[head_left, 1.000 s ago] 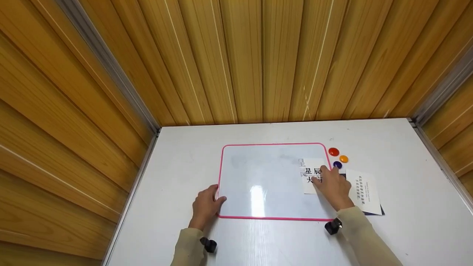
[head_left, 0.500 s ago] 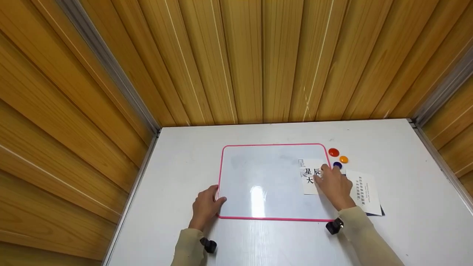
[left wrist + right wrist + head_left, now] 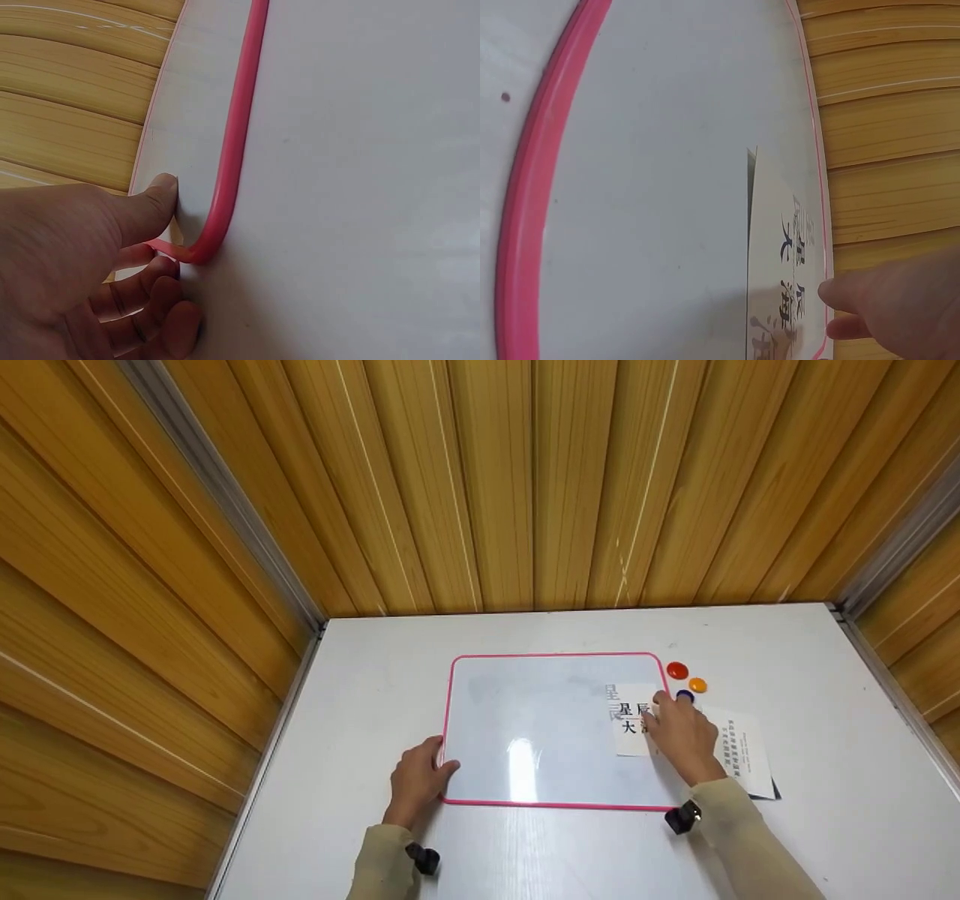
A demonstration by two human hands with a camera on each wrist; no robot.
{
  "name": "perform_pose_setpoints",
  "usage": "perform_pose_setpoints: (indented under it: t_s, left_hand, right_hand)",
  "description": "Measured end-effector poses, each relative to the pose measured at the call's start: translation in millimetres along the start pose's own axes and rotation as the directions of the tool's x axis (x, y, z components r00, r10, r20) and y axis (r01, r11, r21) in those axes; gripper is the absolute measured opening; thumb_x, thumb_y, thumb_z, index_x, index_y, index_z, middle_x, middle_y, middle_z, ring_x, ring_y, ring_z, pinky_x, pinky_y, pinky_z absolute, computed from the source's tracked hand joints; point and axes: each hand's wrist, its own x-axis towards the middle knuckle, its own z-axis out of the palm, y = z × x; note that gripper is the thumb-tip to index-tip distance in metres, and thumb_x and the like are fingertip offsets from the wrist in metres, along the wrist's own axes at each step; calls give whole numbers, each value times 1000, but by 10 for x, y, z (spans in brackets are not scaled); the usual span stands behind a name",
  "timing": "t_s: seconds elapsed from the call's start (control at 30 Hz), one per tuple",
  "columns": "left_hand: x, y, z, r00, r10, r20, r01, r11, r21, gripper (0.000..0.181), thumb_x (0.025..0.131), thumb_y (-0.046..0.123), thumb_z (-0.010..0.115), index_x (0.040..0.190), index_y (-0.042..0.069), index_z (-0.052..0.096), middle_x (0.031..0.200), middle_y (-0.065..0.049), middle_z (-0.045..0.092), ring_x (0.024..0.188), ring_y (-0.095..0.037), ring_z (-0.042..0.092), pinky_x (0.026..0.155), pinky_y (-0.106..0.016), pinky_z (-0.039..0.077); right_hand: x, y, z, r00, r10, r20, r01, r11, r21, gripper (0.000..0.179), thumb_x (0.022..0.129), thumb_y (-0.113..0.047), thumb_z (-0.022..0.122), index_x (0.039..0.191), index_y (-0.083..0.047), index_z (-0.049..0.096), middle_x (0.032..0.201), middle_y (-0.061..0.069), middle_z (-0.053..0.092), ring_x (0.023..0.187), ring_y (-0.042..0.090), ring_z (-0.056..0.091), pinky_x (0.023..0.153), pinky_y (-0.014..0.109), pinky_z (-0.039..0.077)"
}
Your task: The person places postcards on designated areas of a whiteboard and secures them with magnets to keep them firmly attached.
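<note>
A whiteboard [image 3: 525, 697] with a pink rim lies flat on the table. My left hand [image 3: 417, 780] grips its near left corner; in the left wrist view the thumb [image 3: 154, 206] is over the board's edge and the other fingers are curled beside and below it. A white card [image 3: 631, 742] printed with Chinese characters lies on the board's right side, its near edge slightly lifted in the right wrist view. My right hand [image 3: 684, 739] is over the card's right part and the board's right rim, fingers loosely bent, fingertips close to a purple round magnet [image 3: 685, 695].
A red magnet [image 3: 677, 670] and an orange magnet [image 3: 697, 685] sit beyond the right hand, off the board. More printed cards [image 3: 750, 750] lie in a pile on the white table [image 3: 840, 720] at the right. Wood-patterned walls [image 3: 495, 487] enclose the back and sides.
My right hand has slid slightly right across the card, while the card has stayed in place on the board. The left hand has kept its grip on the whiteboard.
</note>
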Motion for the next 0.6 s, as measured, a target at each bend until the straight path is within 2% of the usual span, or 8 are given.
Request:
perform_pose_setpoints:
  t_s: [0.3, 0.5, 0.6]
  left_hand:
    - [-6, -1, -5, 1000, 1, -3, -2, 1000, -3, 52, 89, 24, 82, 134, 5, 65, 90, -2, 69, 71, -15, 53, 71, -41, 51]
    - [-4, -10, 1, 1000, 18, -3, -18, 1000, -2, 52, 89, 24, 82, 135, 5, 65, 81, 2, 64, 66, -14, 52, 64, -36, 48]
    - [4, -11, 3, 1000, 20, -1, -20, 1000, -4, 52, 90, 24, 81, 135, 6, 65, 79, 4, 63, 65, -13, 52, 62, -34, 46]
  right_hand:
    - [63, 80, -68, 1000, -8, -21, 8, 1000, -11, 45, 99, -18, 67, 138, 3, 58, 116, 31, 62, 91, 44, 60, 72, 60, 51]
    - [89, 155, -100, 992, -78, -99, 74, 996, -42, 41, 95, -12, 73, 130, 7, 62, 107, 29, 67, 84, 45, 58, 71, 58, 48]
    - [115, 198, -114, 990, -88, -109, 84, 995, -45, 40, 94, -9, 73, 129, 6, 63, 104, 28, 67, 80, 43, 55, 69, 56, 44]
